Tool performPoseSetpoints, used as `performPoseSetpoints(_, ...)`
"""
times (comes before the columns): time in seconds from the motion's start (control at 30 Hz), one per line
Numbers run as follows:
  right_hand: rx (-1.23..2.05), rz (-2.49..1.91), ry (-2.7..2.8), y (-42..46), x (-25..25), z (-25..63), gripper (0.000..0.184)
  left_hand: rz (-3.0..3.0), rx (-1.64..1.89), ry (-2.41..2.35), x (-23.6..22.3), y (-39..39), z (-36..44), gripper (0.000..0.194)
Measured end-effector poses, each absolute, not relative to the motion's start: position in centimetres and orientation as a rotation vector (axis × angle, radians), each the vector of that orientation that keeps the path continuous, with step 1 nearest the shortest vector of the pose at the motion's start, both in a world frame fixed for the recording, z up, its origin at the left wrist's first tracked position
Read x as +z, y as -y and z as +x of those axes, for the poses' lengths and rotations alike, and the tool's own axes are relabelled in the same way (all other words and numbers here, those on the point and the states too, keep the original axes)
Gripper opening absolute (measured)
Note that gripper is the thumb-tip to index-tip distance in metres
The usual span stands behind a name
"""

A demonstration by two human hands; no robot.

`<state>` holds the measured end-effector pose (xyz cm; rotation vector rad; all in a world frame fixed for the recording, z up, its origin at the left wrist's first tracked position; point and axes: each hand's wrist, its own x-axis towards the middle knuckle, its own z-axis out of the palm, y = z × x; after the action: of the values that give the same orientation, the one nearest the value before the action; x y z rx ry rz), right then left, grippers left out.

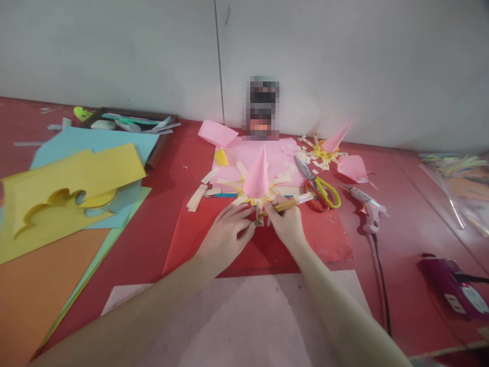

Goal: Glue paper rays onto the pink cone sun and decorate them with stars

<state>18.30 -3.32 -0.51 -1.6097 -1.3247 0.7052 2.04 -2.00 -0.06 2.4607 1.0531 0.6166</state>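
A pink paper cone (256,176) stands upright on a ring of cream paper strips (229,184) at the far edge of a red sheet (198,239). My right hand (287,221) is closed around a yellow pencil (291,204), its tip down by the strips at the cone's base. My left hand (224,237) rests flat on the red sheet, fingers stretched toward the same strip and touching it beside the pencil tip.
Scissors with red and yellow handles (323,191) lie right of the cone, a pink glue gun (367,211) with its cord further right. More pink cones (338,136) and scraps sit behind. Yellow, blue and orange sheets (57,193) cover the left. A purple device (453,285) is at right.
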Motion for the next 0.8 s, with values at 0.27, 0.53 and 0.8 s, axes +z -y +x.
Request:
performPoseSetpoints(0.27,0.691,-1.614,1.337,3.38,-0.33,18.24,0.030,2.462,0.636,-1.049,-0.08,1.91,2.07,0.031)
performPoseSetpoints(0.53,0.738,-1.604,1.339,3.36,-0.65,18.28,0.030,2.463,0.628,-1.043,-0.14,1.93,2.02,0.031)
performPoseSetpoints(0.8,0.667,-1.658,1.324,3.36,-0.21,18.19,0.030,2.436,0.615,-1.062,0.11,1.93,2.06,0.032)
